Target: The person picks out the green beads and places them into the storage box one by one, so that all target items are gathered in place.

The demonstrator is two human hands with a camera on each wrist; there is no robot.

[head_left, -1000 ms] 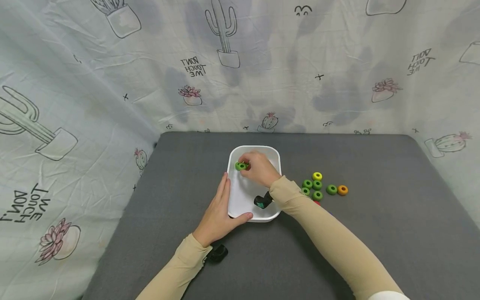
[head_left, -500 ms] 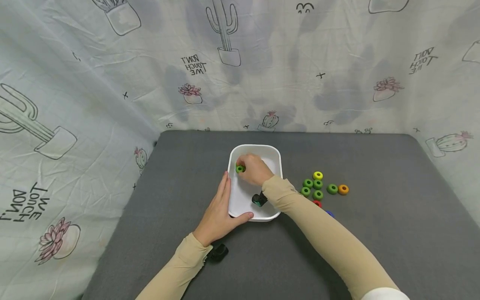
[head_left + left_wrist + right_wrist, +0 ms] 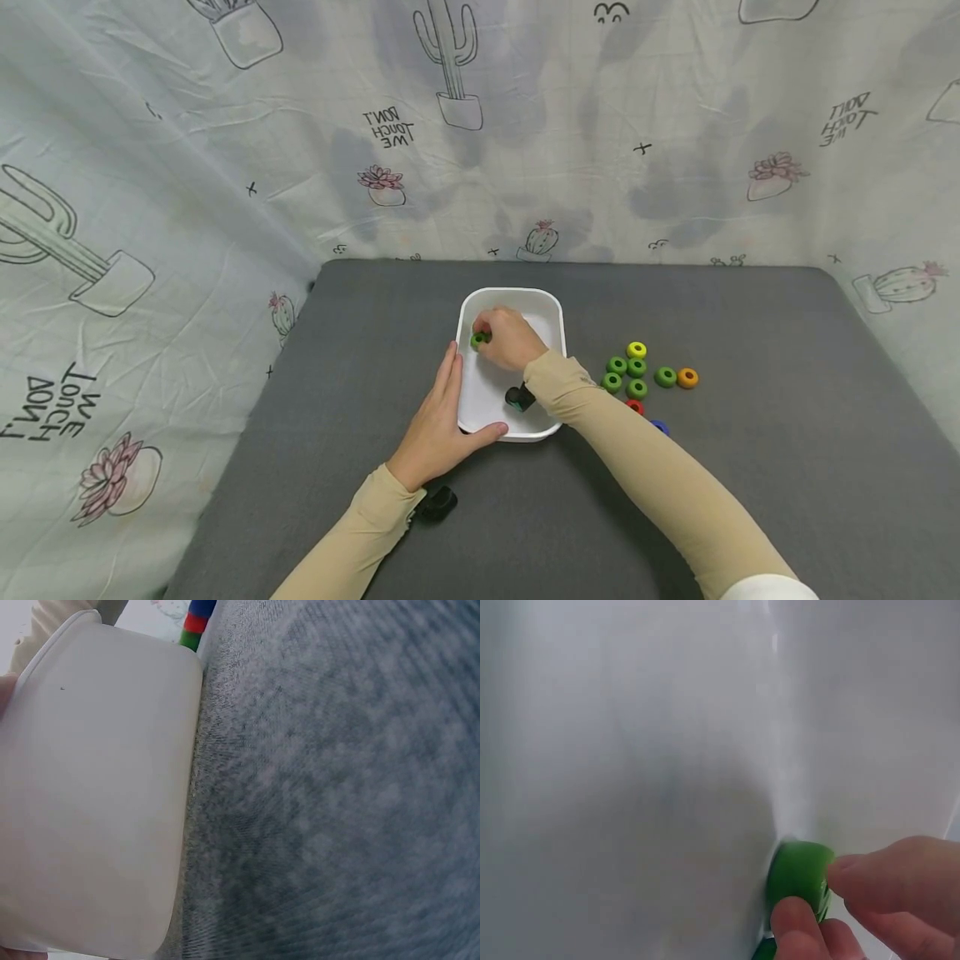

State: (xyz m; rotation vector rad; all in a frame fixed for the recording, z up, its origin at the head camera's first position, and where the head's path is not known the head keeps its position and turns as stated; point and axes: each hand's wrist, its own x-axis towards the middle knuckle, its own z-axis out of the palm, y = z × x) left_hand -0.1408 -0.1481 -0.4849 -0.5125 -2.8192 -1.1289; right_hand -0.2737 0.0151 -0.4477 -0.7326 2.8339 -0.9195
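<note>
A white rectangular plastic tub (image 3: pixel 512 291) stands on the grey table. Along its left wall lie the straight fingers of my left hand (image 3: pixel 429 440), the thumb resting at the near rim. My right hand (image 3: pixel 512 338) reaches inside the tub and pinches a green ring-shaped bead (image 3: pixel 799 871) low against the wall at the far left. Below it in the right wrist view, a second green piece (image 3: pixel 765 949) shows partly. The left wrist view holds mostly the tub's outer wall (image 3: pixel 97 787); of the left hand only slivers appear there.
Right of the tub lie several green ring beads (image 3: pixel 636 367), a yellow one (image 3: pixel 636 350), an orange one (image 3: pixel 687 378), a red one (image 3: pixel 635 407) and a blue one (image 3: pixel 660 427), the last partly behind the right sleeve. A patterned cloth (image 3: pixel 570 125) hangs behind the table.
My right hand has shifted slightly left and nearer inside the tub, bringing the green bead lower by the left wall. The forearm's shift uncovers the red and blue beads. The left hand stays put.
</note>
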